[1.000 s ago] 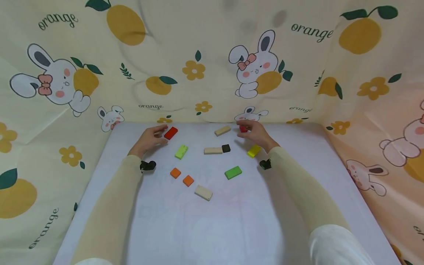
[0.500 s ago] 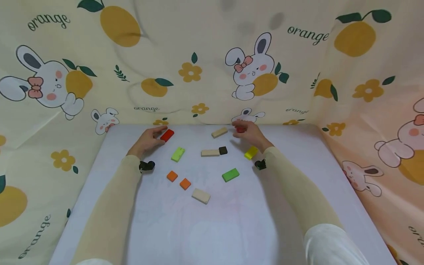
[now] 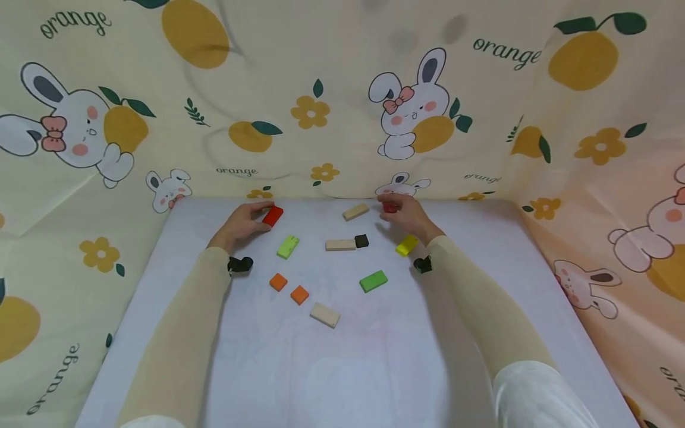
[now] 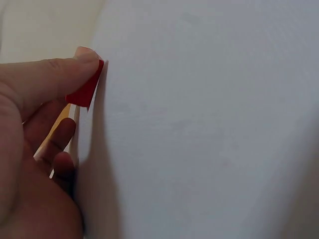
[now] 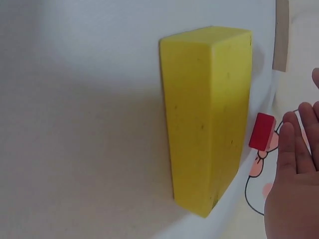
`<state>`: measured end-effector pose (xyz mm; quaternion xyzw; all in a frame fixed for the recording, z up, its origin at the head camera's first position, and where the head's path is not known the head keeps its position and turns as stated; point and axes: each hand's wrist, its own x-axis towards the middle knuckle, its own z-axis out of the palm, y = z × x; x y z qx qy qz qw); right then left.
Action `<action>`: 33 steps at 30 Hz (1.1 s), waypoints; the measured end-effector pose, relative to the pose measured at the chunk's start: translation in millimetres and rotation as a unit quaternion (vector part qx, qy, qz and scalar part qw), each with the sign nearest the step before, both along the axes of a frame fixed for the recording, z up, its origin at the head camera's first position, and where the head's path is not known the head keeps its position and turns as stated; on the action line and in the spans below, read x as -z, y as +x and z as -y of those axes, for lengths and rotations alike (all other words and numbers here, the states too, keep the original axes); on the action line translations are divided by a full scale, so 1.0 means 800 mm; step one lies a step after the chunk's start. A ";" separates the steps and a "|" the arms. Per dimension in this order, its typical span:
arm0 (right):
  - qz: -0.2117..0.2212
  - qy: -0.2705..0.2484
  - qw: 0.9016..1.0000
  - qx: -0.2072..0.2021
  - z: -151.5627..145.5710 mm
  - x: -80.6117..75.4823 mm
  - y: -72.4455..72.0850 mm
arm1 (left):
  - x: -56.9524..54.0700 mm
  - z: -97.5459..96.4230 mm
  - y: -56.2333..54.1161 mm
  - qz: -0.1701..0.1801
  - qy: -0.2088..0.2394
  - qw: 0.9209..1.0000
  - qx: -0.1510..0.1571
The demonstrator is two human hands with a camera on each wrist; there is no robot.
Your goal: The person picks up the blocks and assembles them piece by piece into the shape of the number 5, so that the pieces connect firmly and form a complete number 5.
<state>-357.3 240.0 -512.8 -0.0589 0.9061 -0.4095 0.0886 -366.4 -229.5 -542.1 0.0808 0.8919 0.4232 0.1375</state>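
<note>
At the far left of the table, my left hand (image 3: 239, 226) pinches a red rectangular block (image 3: 273, 216). In the left wrist view the thumb lies across one side of this red block (image 4: 83, 92), which is tilted, and a fingertip shows behind it. My right hand (image 3: 409, 217) is over a second, shorter red block (image 3: 390, 207) at the far right, partly covering it. Seen from the right wrist, that red block (image 5: 261, 132) stands on the table, apart from the extended fingers (image 5: 286, 152). A yellow block (image 5: 209, 119) lies close below the right wrist.
Between the hands lie wooden blocks (image 3: 355, 212), a black block (image 3: 361, 241) touching a pale strip (image 3: 340, 245), and a light green block (image 3: 288, 246). Nearer are two orange blocks (image 3: 278, 282), a green block (image 3: 373, 281) and a beige block (image 3: 324, 315). A patterned cloth (image 3: 342, 119) rises behind.
My left fingers have come in from beside the red block and now pinch it. The right hand has stayed about its red block with little movement. The head view has shifted slightly.
</note>
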 end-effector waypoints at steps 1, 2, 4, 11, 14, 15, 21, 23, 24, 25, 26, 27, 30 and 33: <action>-0.001 -0.002 1.000 -0.001 0.002 0.000 -0.001 | 0.001 0.001 0.001 0.000 -0.003 1.000 -0.001; -0.003 -0.003 1.000 -0.004 0.004 0.001 -0.002 | 0.001 0.001 0.001 -0.001 -0.004 1.000 -0.003; -0.008 -0.008 1.000 -0.011 0.007 0.001 -0.004 | 0.003 0.003 0.002 -0.001 -0.002 1.000 -0.005; -0.012 -0.022 0.999 -0.043 0.020 0.003 -0.011 | 0.004 0.004 0.002 0.011 0.011 1.000 -0.009; -0.011 -0.028 0.998 -0.049 0.025 0.006 -0.016 | 0.006 0.002 0.001 0.006 0.015 1.000 0.002; -0.011 -0.030 0.998 -0.047 0.027 0.008 -0.018 | 0.006 0.002 0.001 0.003 0.016 1.000 0.006; -0.006 -0.038 0.999 -0.036 0.031 0.012 -0.023 | 0.006 -0.001 -0.001 -0.010 0.018 1.000 0.018; -0.004 -0.040 0.998 -0.037 0.032 0.011 -0.023 | 0.004 -0.002 0.000 -0.011 0.021 1.000 0.015; -0.003 -0.039 0.999 -0.037 0.033 0.011 -0.023 | 0.003 -0.002 0.000 -0.012 0.023 1.000 0.014; -0.001 -0.039 0.999 -0.036 0.034 0.011 -0.023 | 0.002 -0.002 0.001 -0.011 0.024 1.000 0.013; 0.001 -0.038 0.999 -0.035 0.035 0.010 -0.023 | 0.002 -0.002 0.002 -0.010 0.025 1.000 0.010; 0.002 -0.034 0.999 -0.036 0.036 0.010 -0.023 | 0.001 -0.003 0.002 -0.008 0.026 1.000 0.006; 0.002 -0.015 0.999 -0.037 0.039 0.010 -0.023 | 0.002 -0.004 0.005 -0.003 0.025 1.000 -0.003; -0.010 0.013 0.999 -0.042 0.041 0.013 -0.024 | 0.004 -0.006 0.007 -0.003 0.023 1.000 -0.006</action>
